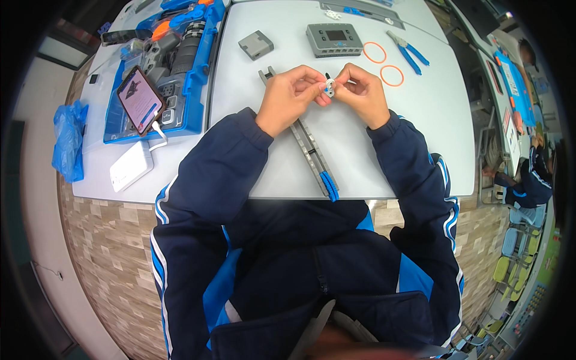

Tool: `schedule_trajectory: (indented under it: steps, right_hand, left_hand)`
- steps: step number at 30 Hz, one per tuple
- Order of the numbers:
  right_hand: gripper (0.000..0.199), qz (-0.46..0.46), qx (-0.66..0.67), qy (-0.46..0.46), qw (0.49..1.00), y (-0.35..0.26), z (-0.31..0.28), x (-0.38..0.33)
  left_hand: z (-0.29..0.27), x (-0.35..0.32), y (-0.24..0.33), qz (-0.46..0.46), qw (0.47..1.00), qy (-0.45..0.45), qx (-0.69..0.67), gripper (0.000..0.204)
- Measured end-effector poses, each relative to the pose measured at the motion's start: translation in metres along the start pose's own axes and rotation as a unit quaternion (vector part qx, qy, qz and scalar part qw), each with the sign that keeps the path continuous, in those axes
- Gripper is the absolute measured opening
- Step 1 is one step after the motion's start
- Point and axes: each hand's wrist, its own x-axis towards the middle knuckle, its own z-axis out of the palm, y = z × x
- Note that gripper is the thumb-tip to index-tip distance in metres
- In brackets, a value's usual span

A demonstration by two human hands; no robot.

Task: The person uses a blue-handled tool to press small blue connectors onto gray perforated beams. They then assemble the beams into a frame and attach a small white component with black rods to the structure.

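Between the fingertips of both hands is a small white connector piece (329, 88) with a bit of blue and a black pin at its top. My left hand (292, 96) pinches it from the left, and my right hand (362, 93) pinches it from the right. Under my left hand a long grey building beam assembly (309, 147) lies across the table, its near end fitted with a blue ribbed piece (329, 186). My left hand hides part of that assembly.
A grey controller box (334, 41), a grey block (256, 45), two orange rings (392, 75) and blue-handled pliers (409, 53) lie beyond my hands. At left stand a blue parts bin (193, 114), a phone (140, 100) leaning on it, and a white power bank (131, 166).
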Motion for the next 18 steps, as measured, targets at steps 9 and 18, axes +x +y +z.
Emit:
schedule_trajectory:
  steps: [9,18]
  right_hand:
    - [0.009,-0.011,0.042,0.008,0.999,-0.0042,0.0017,0.0011]
    - [0.017,-0.087,0.074,-0.016,0.993,0.0007,-0.0029,0.001]
  left_hand:
    - [0.0012,-0.0005,0.0095,0.012,0.999,0.022,0.022,0.013]
    - [-0.0024,0.0007,0.0028,0.071,0.997,0.038,-0.015,0.017]
